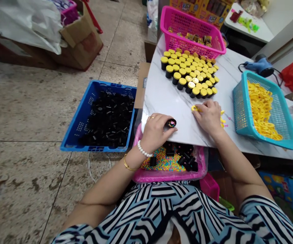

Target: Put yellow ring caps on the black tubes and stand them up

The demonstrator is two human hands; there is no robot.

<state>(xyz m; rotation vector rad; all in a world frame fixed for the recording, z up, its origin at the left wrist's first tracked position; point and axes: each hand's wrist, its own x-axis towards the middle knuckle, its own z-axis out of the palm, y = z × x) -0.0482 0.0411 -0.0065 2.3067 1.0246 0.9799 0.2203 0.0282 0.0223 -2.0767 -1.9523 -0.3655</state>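
1. A blue-and-white striped blouse (161, 210) fills the foreground, below the near edge of the white marble desk (166, 108).
2. The left hand (155, 132) wraps firmly around a short black plastic tube (171, 123), steadying it over that edge.
3. The right hand (207, 117) holds a yellow plastic cap (194, 108) in a narrow pinch against the desk.
4. Yellow-capped black tubes (189, 73) stand tightly packed toward the far edge; a teal plastic basket (239, 101) of loose yellow caps (262, 108) sits by the right edge.
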